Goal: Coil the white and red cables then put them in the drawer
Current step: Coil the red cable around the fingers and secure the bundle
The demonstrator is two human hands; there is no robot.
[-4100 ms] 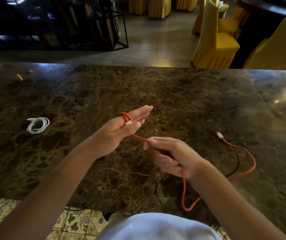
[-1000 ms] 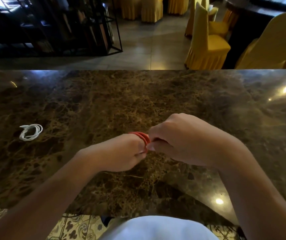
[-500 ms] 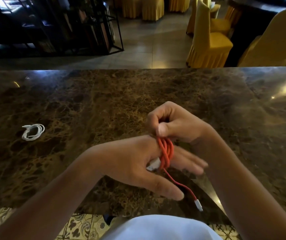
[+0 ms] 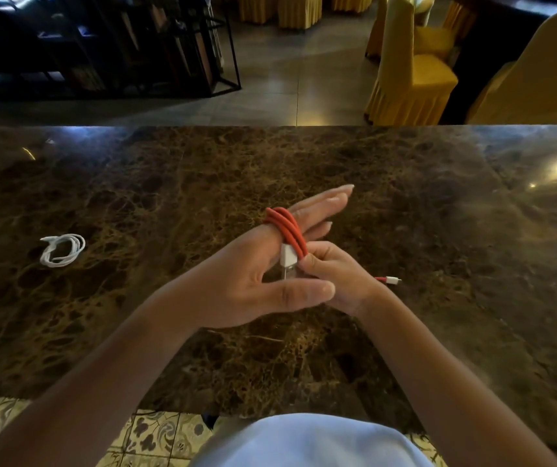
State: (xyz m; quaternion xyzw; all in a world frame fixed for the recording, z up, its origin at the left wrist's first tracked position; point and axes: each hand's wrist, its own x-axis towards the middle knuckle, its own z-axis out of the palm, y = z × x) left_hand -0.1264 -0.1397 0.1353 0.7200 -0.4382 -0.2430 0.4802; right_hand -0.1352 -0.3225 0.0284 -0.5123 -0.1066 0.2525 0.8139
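Observation:
The red cable (image 4: 287, 230) is wound in several loops round the straight fingers of my left hand (image 4: 246, 281), held above the middle of the marble table (image 4: 422, 203). Its white plug lies against my left palm. My right hand (image 4: 334, 274) sits just under and right of the left one, its fingers pinching the red loops near the plug. The cable's free end, a small red and white connector (image 4: 392, 280), sticks out to the right past my right hand. The white cable (image 4: 62, 249) lies coiled on the table at the left. No drawer is in view.
The table's far edge runs across the view, with a tiled floor beyond it. Yellow covered chairs (image 4: 412, 69) stand at the back right and a dark metal rack (image 4: 155, 45) at the back left. Patterned floor tiles (image 4: 155, 433) show below the near edge.
My left hand has turned so its fingers point away from me. My right hand dropped from above the loops to below them, and the loose tail has shortened to a short stub.

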